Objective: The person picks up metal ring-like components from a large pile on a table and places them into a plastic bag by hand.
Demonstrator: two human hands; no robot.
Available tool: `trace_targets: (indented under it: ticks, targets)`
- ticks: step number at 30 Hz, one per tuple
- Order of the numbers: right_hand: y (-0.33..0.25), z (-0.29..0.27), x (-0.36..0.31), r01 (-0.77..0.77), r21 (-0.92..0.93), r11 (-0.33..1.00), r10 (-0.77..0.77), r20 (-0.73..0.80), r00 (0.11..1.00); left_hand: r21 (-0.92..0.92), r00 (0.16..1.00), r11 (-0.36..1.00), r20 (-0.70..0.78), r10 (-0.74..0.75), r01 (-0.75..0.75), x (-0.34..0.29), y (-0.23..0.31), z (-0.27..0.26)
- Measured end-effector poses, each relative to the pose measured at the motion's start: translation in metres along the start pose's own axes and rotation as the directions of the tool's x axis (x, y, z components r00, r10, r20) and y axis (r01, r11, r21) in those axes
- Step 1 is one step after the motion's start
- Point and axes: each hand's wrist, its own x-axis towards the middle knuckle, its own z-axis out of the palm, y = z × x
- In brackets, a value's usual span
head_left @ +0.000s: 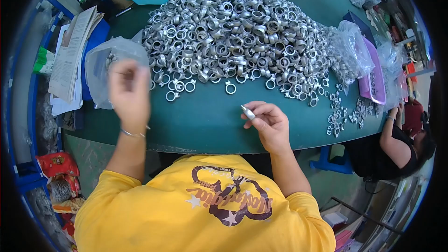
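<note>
Near the close edge of the green surface [200, 128], the right hand [270, 123] pinches a small metal part [249, 114] between thumb and fingers; its long axis slants from near right to far left, the narrow tip pointing far left. The left hand [129, 94], blurred against a translucent plastic bag [98, 79], may be empty or gripping; I cannot tell. Farther lie heaped metal rings [233, 32], then a light-blue tray [154, 0].

Has a dk green worktop [200, 123] across ctr w/ a bowed near edge. Has a tall blue rack [33, 84] far L, grey-green floor [94, 153] below, a blue stool [323, 161] by the edge at R, plus a dark rail [366, 215] amid cluttered storage lower R. Looks fairly evenly lit.
</note>
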Motion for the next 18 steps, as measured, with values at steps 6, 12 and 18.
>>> trace_targets:
  ticks: [6,12,18]
  targets:
    - [-0.008,0.019,0.003,0.162,0.025,0.986,-0.160,-0.077,0.984,-0.143,0.623,0.914,0.770,-0.137,0.378,-0.052,0.028,0.062]
    - [-0.005,0.023,0.003,0.292,-0.223,0.930,-0.316,-0.080,0.945,-0.208,0.685,0.966,0.727,0.047,0.155,-0.054,0.025,0.076]
    - [-0.004,0.019,0.003,0.218,-0.286,0.933,-0.261,-0.125,0.957,-0.251,0.688,0.959,0.719,0.094,0.132,-0.059,0.020,0.078]
